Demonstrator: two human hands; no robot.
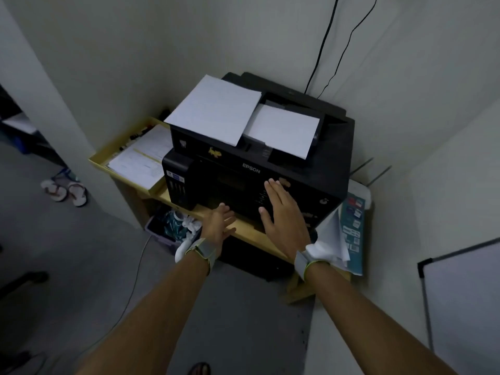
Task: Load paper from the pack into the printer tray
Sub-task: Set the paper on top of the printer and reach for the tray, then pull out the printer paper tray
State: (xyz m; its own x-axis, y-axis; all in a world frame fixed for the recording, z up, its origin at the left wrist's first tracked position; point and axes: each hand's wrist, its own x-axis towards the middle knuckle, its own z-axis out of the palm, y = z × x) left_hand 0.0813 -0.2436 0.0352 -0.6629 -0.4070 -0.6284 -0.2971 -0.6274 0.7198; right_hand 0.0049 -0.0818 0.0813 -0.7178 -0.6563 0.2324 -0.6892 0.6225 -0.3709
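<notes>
Printer (270,169) black, white EPSON lettering on front, small yellow sticker (214,152) on top near its front-left edge. Two white paper sheets (216,109) on printer lid, plain. Bench (243,228) light yellow-tan wood. Papers (140,161) at bench's left edge white with a yellow stripe. Paper pack (354,226) at bench's right edge teal with white and red patches. Wristbands (201,253) on both wrists grey with lime-green edging. Floor (81,266) grey. Walls (135,50) off-white. Cables (324,50) on wall black. Sandals (65,189) on floor white with dark straps.
</notes>
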